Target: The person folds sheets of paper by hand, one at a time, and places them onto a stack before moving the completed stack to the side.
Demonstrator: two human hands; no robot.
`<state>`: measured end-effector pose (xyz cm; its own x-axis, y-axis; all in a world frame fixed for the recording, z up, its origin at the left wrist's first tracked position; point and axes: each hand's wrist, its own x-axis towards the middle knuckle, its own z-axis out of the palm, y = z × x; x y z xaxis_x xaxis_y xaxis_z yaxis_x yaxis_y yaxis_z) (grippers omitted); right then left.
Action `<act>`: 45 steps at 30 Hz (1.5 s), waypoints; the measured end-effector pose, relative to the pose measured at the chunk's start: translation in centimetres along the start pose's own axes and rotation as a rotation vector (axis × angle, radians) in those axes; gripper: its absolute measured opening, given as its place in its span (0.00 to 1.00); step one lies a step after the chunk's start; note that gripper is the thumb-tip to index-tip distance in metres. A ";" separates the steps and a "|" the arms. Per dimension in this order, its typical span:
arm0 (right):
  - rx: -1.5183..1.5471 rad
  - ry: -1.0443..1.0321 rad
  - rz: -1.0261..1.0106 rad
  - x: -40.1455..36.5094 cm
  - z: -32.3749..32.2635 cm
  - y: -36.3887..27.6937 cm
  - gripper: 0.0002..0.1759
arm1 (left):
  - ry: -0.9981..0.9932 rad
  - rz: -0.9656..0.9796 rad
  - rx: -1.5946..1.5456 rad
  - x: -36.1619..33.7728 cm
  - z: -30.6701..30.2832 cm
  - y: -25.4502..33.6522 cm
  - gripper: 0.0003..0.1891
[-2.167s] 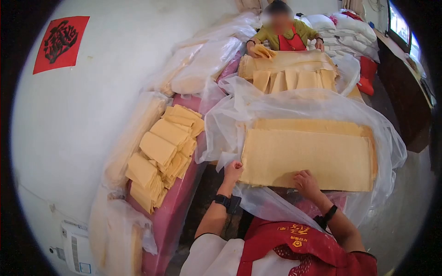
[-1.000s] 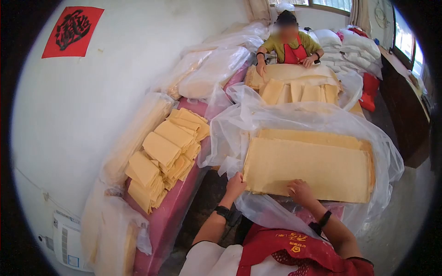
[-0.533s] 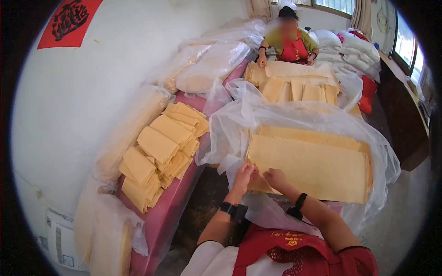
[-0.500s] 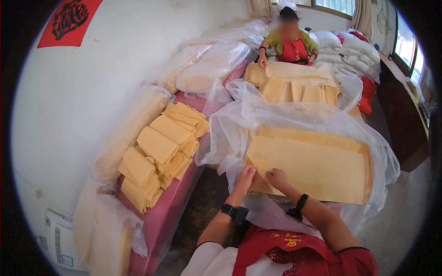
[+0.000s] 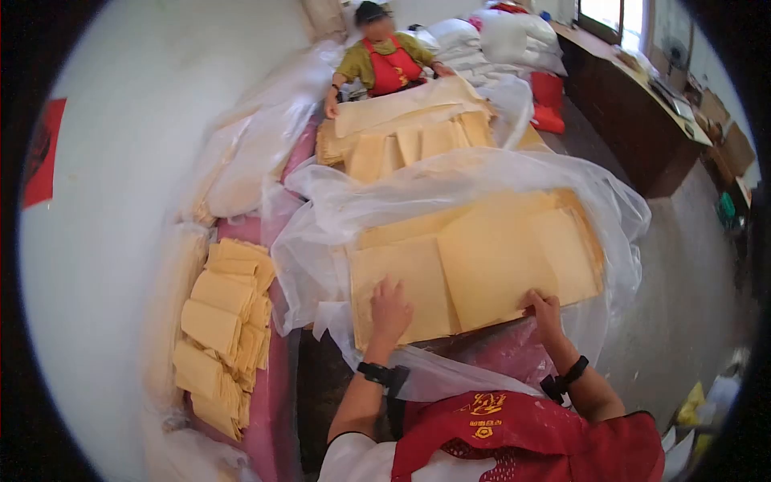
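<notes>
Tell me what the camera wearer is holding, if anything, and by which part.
The right hand pinches a folded-over sheet by its near edge, toward the right corner; the left hand, open over the stack, holds nothing.

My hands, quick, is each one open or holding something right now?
Left hand: open, over the stacked sheets.
Right hand: closed, holding the edge of the folded-over sheet.

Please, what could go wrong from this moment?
The right hand pinches the folded-over sheet at its near edge only, so the fold may skew. The left hand, spread over the stack, might shift it by pressing. Loose plastic film around the stack could get caught.
</notes>
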<state>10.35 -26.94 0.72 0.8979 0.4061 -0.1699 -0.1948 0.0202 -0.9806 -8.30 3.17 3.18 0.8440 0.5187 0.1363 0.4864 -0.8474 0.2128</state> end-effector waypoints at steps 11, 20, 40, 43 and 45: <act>0.255 -0.034 0.437 -0.7 -2.1 4.6 0.13 | -0.054 0.411 0.074 7.5 7.2 10.1 0.36; 0.328 -0.054 0.443 -0.1 -2.4 5.6 0.13 | 0.115 -0.242 -0.419 15.6 7.6 7.7 0.21; -0.167 -0.418 -0.013 -3.8 -1.5 1.6 0.17 | -0.404 -0.451 -1.679 5.9 2.7 13.0 0.20; -0.550 -0.563 -0.605 -5.1 1.9 -1.7 0.16 | -0.447 -0.313 -1.786 7.4 -0.4 15.0 0.20; -0.602 -0.473 -0.924 -3.4 2.2 -1.8 0.17 | -0.420 -0.322 -1.845 8.3 -0.6 16.0 0.19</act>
<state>6.74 -26.32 3.30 0.3427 0.7608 0.5511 0.7758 0.1017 -0.6227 6.32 -6.06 8.34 0.9138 0.3127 -0.2593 0.0433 0.5598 0.8275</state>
